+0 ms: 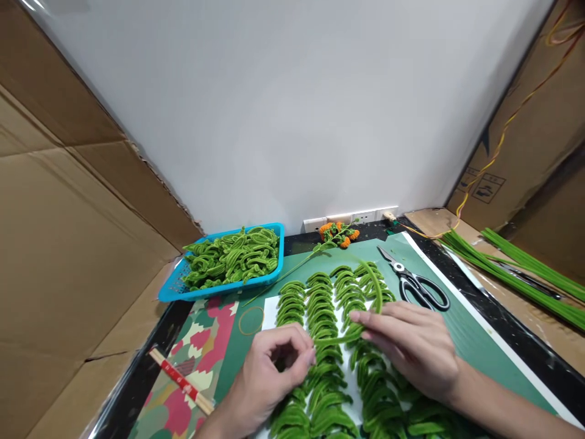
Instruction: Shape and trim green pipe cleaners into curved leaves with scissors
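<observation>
A green pipe cleaner (336, 339) stretches between my two hands, above rows of bent green pipe-cleaner leaves (325, 332). My left hand (272, 372) is closed, thumb and forefinger pinched on one end of it. The fingers of my right hand (414, 350) grip it farther along. Beyond that grip its loose part curves upward and away, blurred at the tip. The rows of leaves lie on white paper (270, 314) over a green cutting mat (470, 332); my forearms and hands cover some of them.
A blue basket (219, 289) heaped with green leaf pieces stands back left. Black-handled scissors (414, 280) lie right of the rows. An orange-flowered stem (338, 235) rests by the wall sockets (363, 216). Wrapped chopsticks (180, 381) lie left; straight green pipe cleaners (525, 277) lie right.
</observation>
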Demonstrator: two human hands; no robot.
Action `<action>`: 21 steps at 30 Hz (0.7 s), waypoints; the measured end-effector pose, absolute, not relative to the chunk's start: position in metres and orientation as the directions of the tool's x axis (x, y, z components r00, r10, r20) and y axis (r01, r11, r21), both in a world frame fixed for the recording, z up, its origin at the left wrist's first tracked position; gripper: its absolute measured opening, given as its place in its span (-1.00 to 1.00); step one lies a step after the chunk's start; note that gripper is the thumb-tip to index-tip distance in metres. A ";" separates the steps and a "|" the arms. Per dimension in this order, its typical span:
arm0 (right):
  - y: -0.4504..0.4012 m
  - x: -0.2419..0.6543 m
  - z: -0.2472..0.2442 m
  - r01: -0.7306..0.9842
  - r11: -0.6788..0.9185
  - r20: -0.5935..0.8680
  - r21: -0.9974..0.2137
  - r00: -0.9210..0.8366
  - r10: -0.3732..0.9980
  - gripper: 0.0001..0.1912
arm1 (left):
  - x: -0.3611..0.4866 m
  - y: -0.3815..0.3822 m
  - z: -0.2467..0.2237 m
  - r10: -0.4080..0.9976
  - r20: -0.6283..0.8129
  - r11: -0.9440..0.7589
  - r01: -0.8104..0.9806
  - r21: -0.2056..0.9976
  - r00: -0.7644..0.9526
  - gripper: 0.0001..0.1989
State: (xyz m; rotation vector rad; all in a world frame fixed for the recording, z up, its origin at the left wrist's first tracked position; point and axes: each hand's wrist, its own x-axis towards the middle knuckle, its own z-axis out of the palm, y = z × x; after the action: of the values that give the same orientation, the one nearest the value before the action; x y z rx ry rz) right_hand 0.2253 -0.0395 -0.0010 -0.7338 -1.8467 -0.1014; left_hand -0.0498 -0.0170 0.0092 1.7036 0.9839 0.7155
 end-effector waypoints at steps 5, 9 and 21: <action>-0.034 0.232 0.001 0.518 0.772 0.873 -0.368 -0.093 0.478 -0.49 | -0.055 -0.010 0.008 0.906 0.216 -0.326 0.274 0.905 0.364 -0.67; -0.035 0.230 0.002 0.484 0.856 0.891 -0.180 -0.288 0.351 -0.49 | -0.057 -0.009 0.009 0.920 0.142 -0.252 0.275 0.928 0.364 -0.81; -0.045 0.215 -0.003 0.443 0.894 0.694 -0.063 -0.625 0.358 -0.37 | -0.045 -0.025 0.011 0.748 0.147 -0.429 0.303 0.851 0.647 -0.80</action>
State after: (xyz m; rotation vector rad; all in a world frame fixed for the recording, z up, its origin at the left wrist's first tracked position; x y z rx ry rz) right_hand 0.2145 -0.0445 -0.0028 -0.5714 -2.3065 -0.1468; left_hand -0.0452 -0.0254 0.0115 2.0111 0.8193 0.6598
